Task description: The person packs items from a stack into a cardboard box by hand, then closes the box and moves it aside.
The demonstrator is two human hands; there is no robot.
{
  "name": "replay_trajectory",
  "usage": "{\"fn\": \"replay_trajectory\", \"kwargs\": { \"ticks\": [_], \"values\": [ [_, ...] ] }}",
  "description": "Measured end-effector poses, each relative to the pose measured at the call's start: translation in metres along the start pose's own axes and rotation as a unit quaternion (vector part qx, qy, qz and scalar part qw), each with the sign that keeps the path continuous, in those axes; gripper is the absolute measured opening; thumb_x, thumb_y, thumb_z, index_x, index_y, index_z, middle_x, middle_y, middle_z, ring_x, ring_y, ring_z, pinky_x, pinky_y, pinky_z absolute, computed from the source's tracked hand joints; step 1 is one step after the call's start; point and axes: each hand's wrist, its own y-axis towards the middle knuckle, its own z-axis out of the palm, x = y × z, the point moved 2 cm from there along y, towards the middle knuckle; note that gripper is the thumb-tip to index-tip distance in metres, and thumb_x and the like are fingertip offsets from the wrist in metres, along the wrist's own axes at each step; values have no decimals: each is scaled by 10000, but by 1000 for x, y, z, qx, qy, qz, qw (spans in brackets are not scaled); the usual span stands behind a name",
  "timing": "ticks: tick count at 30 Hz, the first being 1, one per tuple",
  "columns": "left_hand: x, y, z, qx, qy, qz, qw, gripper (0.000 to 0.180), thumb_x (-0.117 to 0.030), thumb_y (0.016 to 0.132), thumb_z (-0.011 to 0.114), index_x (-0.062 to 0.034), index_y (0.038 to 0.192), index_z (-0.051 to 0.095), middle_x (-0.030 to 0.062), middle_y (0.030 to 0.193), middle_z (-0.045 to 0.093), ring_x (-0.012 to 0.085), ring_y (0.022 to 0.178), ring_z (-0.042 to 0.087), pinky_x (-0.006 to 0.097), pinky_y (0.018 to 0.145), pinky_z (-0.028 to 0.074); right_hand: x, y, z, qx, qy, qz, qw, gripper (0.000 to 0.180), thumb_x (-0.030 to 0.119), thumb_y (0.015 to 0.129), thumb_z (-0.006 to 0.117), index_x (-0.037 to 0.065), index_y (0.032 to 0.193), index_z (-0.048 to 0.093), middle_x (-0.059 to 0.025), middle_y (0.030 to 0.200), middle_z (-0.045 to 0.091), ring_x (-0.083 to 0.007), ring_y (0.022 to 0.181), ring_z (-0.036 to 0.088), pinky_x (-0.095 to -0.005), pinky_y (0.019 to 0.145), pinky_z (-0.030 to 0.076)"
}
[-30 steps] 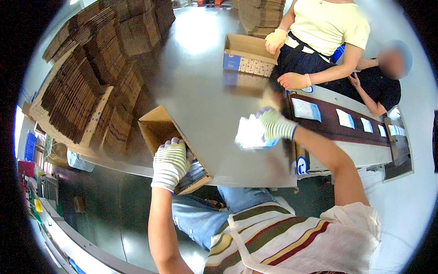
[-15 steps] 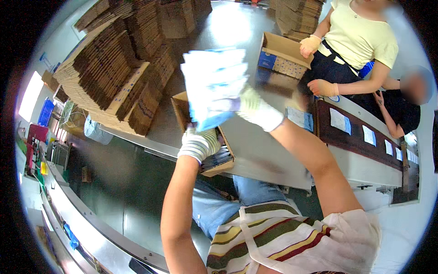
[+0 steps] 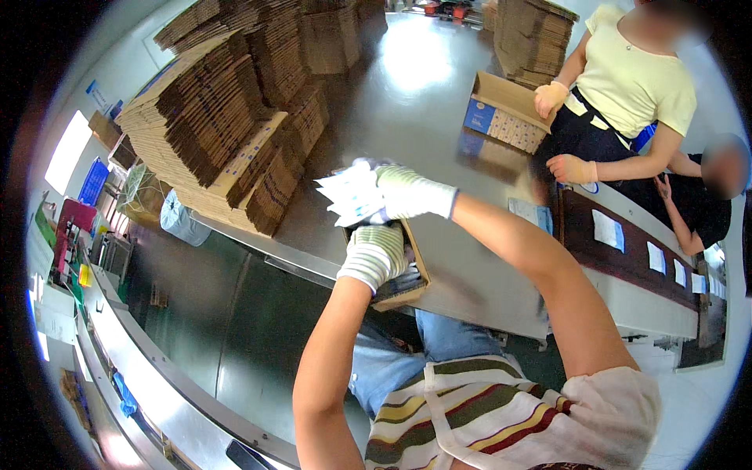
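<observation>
My right hand [image 3: 403, 192], in a white knit glove, grips a stack of white flat packets [image 3: 348, 194] held just above an open cardboard box [image 3: 407, 286]. That box sits at the near edge of a steel table [image 3: 407, 102]. My left hand [image 3: 376, 254], also gloved, rests on the box's near left rim and holds it. The inside of the box is mostly hidden by my hands.
Tall stacks of flattened cardboard [image 3: 227, 133] fill the table's left and far side. Across the table a person in a yellow top holds a second open box [image 3: 505, 117]. A conveyor belt [image 3: 634, 251] with white packets runs at right. A second person sits beyond it.
My right hand with the packets has dropped from raised, close to the camera, down to just above the box. My left hand stays on the box rim.
</observation>
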Motion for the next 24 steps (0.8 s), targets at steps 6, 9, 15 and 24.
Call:
{"fn": "replay_trajectory", "kwargs": {
  "ticks": [6, 9, 15, 24],
  "values": [
    [6, 14, 11, -36, -25, 66, 997, 399, -373, 783, 573, -65, 1028, 642, 177, 1048, 643, 312, 961, 626, 403, 837, 497, 63, -94, -71, -208, 77, -143, 964, 579, 360, 692, 764, 48, 1124, 539, -167, 1076, 578, -316, 992, 578, -394, 852, 480],
    [7, 9, 17, -10, 31, 37, 999, 356, -301, 775, 598, -35, 1007, 649, 200, 1025, 646, 313, 942, 635, 417, 805, 503, 100, -134, -26, -7, 7, -239, 971, 430, 388, 763, 648, 93, 1069, 588, -129, 903, 607, -281, 808, 621, -423, 750, 502],
    [-9, -18, -31, -57, -180, 196, 962, 245, -202, 862, 524, -4, 966, 627, 224, 852, 634, 385, 829, 604, 436, 766, 482, 113, -139, 30, -187, -44, -206, 959, 296, 191, 841, 466, 76, 1084, 589, -157, 900, 590, -305, 747, 614, -409, 667, 532],
    [26, -105, -5, -324, -82, 80, 939, 351, -60, 736, 602, -77, 1085, 574, 145, 1137, 576, 360, 1137, 508, 451, 960, 406, -106, 19, -40, -218, -386, 116, 889, 528, 343, 828, 566, 26, 1225, 423, -207, 1145, 470, -322, 1044, 482, -460, 878, 356]
  ]
}}
